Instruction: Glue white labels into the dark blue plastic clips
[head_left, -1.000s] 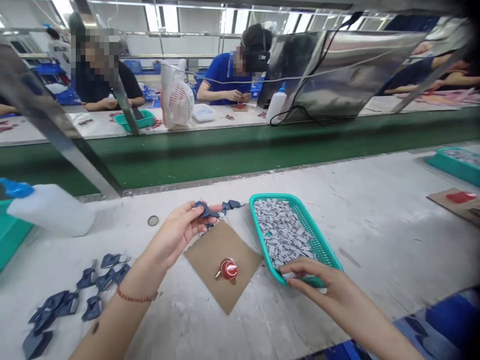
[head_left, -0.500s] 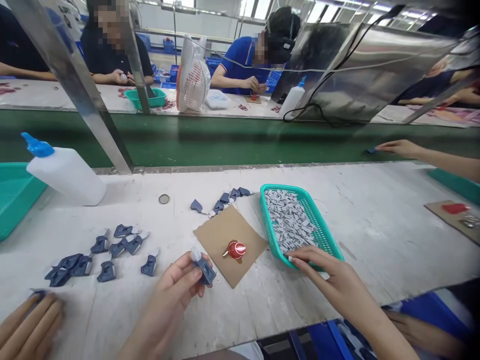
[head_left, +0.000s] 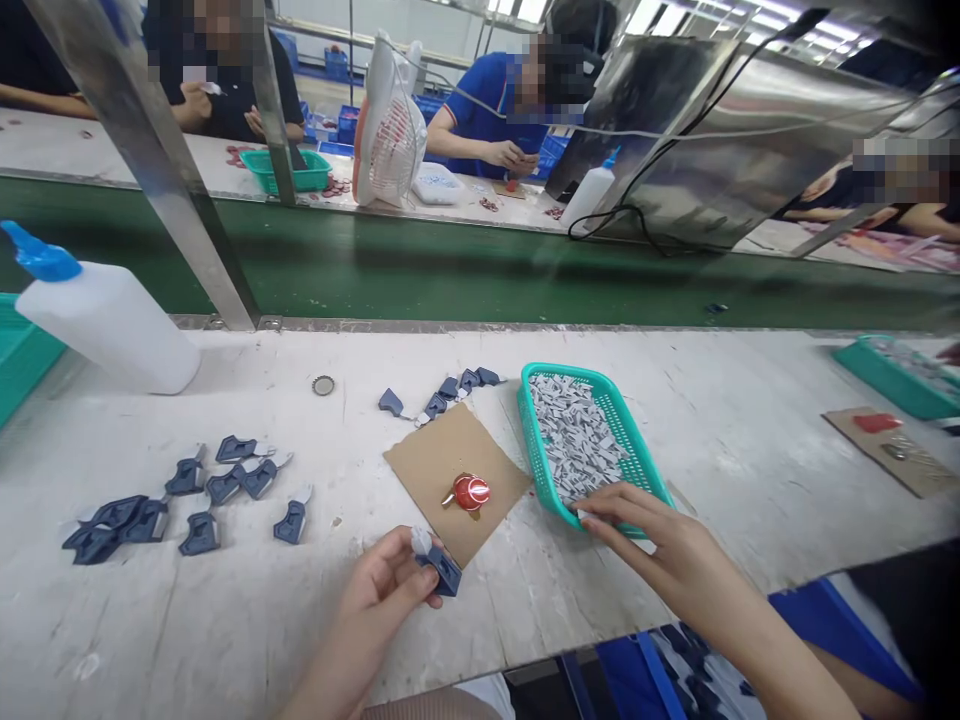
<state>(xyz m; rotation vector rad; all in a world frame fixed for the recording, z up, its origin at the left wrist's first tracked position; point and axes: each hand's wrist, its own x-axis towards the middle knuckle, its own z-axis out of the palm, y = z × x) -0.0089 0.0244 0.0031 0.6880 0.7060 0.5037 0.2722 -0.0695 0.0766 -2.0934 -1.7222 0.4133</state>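
My left hand [head_left: 397, 590] pinches a dark blue key-shaped plastic part [head_left: 444, 572], its pale end pointing up, at the near edge of a cardboard square [head_left: 420, 465]. On the cardboard lies a glossy red blob [head_left: 472, 491] with a small stick-like piece at its side. My right hand [head_left: 645, 530] has thumb and finger closed on a small whitish-grey piece [head_left: 582, 514] at the near rim of a green basket [head_left: 634, 450]. Many similar grey pieces [head_left: 574, 430] fill that basket. More dark blue parts [head_left: 201, 533] lie at the left, and several others [head_left: 448, 388] behind the cardboard.
A white bottle with a blue nozzle [head_left: 112, 325] stands at left, near a metal post [head_left: 187, 210]. A bottle cap [head_left: 322, 385] lies behind the parts. Beyond the table runs a green belt [head_left: 420, 270]. Another cardboard [head_left: 900, 450] and basket [head_left: 892, 375] are at right. People sit across.
My left hand has moved right with the blue part, closer to the cardboard. Another person's hands have left the lower left and the belt at right, where a dark piece now lies.
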